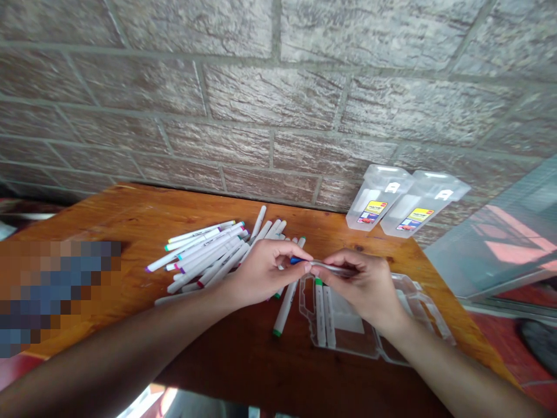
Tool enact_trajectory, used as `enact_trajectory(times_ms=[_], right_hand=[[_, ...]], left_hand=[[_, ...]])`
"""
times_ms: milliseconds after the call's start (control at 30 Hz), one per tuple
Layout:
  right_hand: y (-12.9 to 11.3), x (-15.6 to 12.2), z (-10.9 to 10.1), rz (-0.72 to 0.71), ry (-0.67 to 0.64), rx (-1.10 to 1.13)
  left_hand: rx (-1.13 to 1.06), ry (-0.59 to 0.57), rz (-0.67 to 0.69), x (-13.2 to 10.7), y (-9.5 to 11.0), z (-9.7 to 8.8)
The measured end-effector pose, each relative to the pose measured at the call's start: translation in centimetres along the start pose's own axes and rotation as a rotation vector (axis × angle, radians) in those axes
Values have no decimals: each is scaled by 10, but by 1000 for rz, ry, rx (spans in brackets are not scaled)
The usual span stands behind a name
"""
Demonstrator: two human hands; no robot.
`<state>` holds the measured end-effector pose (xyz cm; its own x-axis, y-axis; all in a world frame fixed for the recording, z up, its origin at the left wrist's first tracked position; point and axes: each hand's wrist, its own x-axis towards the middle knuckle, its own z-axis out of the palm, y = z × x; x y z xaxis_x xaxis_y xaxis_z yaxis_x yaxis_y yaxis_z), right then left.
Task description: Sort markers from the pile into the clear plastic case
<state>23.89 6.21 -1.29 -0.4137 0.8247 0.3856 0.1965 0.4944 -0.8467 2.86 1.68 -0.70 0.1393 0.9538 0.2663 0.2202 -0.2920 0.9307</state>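
Both my hands meet over the middle of a wooden table (130, 215) and hold one white marker with a blue end (324, 266) between them. My left hand (265, 270) pinches its blue end. My right hand (363, 281) is closed round the barrel. Under my right hand lies an open clear plastic case (394, 342) with two markers (324, 313) in it. A pile of several white markers (209, 252) with coloured caps lies to the left of my hands. One green-tipped marker (285, 310) lies loose between the pile and the case.
Two shut clear plastic cases with yellow labels (407, 203) lean against the brick wall at the back right. A blurred-out patch (52, 290) covers the table's left part. A glass surface (500, 244) slopes at the right, past the table's edge.
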Motion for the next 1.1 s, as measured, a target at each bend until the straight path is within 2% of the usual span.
enact_trajectory(times_ms=[200, 367, 533, 800, 1100], right_hand=[[4, 1, 0, 80, -41, 70], [1, 6, 0, 118, -28, 151], [-2, 12, -3, 158, -38, 168], [2, 12, -4, 233, -36, 321], [4, 11, -4, 249, -22, 451]], left_hand=[[-60, -10, -25, 1, -2, -1], [-192, 78, -53, 6, 0, -5], [-221, 132, -69, 10, 3, -11], [-353, 202, -95, 13, -10, -13], [-477, 275, -67, 15, -8, -14]])
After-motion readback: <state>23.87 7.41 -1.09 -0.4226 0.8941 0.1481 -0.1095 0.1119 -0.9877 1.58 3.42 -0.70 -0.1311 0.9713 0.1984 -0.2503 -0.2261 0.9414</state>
